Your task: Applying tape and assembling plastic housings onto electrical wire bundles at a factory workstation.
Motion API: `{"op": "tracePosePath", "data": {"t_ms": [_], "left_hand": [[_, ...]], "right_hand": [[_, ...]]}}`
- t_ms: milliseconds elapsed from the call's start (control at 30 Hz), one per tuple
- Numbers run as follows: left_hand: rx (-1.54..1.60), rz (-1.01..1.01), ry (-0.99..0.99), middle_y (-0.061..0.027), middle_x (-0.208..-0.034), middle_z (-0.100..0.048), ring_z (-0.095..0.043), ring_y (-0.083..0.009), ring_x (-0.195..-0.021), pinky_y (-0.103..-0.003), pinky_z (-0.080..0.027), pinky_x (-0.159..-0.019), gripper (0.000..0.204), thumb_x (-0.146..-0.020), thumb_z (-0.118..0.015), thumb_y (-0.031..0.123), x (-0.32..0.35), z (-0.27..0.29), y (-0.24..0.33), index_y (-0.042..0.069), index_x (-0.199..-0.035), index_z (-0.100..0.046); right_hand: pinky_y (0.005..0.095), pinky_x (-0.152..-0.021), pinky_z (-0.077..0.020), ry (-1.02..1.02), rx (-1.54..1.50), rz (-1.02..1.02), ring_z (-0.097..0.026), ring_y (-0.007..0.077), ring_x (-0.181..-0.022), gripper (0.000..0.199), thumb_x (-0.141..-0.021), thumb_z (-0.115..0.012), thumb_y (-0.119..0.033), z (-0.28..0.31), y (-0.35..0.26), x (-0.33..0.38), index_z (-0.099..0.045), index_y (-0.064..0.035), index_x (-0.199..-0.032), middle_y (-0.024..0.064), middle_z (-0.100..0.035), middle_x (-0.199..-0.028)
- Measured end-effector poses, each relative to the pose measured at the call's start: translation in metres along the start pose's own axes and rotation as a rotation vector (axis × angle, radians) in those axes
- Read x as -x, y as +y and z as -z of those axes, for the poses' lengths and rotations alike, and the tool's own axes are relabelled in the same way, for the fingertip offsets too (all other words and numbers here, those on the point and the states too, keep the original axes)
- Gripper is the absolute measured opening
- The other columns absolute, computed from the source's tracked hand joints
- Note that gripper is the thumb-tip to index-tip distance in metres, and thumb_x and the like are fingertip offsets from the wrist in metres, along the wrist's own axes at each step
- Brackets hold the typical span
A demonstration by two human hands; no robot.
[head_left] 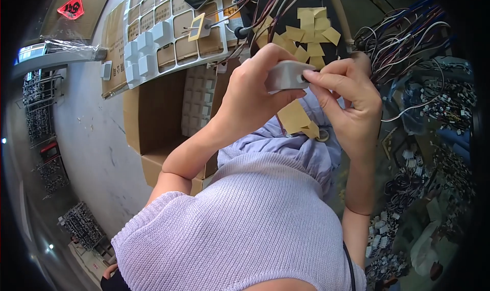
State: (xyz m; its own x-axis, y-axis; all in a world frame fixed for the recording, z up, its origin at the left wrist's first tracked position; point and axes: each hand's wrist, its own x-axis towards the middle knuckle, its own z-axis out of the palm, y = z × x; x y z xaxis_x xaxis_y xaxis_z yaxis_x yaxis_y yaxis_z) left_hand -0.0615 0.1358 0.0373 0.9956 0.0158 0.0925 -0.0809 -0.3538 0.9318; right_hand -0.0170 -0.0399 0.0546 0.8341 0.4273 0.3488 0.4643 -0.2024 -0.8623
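A small light-grey box-shaped housing (290, 75) is gripped between the thumb and fingers of my left hand (250, 89), held up above my lap. My right hand (352, 92) is closed in a pinch at the housing's right end. Its thumb and index fingertips press on a small dark round fitting (306, 78) there; the fingers hide most of it. Yellow-tan paper pieces (295, 118) lie on my lap below the housing, and more tan pieces (312, 30) are scattered on the black surface just beyond my hands.
Ahead on the left, a white plastic grid rack (176, 64) carries several grey housings (145, 51) over cardboard. Below stands an open carton (153, 122) with white parts. Bundled wires (403, 46) hang at the right, above heaps of cables (449, 107). Dark cords (273, 7) run overhead.
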Motion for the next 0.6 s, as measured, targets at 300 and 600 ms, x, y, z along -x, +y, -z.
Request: {"op": "tracePosePath", "data": {"t_ms": [300, 600], "left_hand": [[-0.473, -0.314, 0.098, -0.0059, -0.086, -0.066, -0.064, -0.0222, -0.076, -0.03, -0.051, -0.066, 0.038, -0.063, -0.082, 0.005, -0.007, -0.019, -0.01, 0.005, -0.095, -0.061], [-0.508, -0.389, 0.032, -0.0068, -0.078, -0.058, -0.06, -0.025, -0.074, -0.035, -0.045, -0.066, 0.03, -0.063, -0.071, 0.004, -0.004, -0.04, -0.017, 0.007, -0.087, -0.053]], "right_hand": [[0.0288, -0.061, -0.05, -0.121, 0.051, -0.185, -0.064, 0.0212, -0.069, 0.013, -0.073, -0.069, 0.005, 0.011, 0.015, 0.0, -0.063, 0.0022, -0.084, 0.0111, -0.063, -0.08], [0.0383, -0.064, -0.0464, -0.181, 0.335, -0.073, -0.058, 0.0315, -0.073, 0.009, -0.075, -0.065, 0.003, 0.014, 0.016, 0.007, -0.059, 0.0009, -0.081, 0.0131, -0.055, -0.078]]}}
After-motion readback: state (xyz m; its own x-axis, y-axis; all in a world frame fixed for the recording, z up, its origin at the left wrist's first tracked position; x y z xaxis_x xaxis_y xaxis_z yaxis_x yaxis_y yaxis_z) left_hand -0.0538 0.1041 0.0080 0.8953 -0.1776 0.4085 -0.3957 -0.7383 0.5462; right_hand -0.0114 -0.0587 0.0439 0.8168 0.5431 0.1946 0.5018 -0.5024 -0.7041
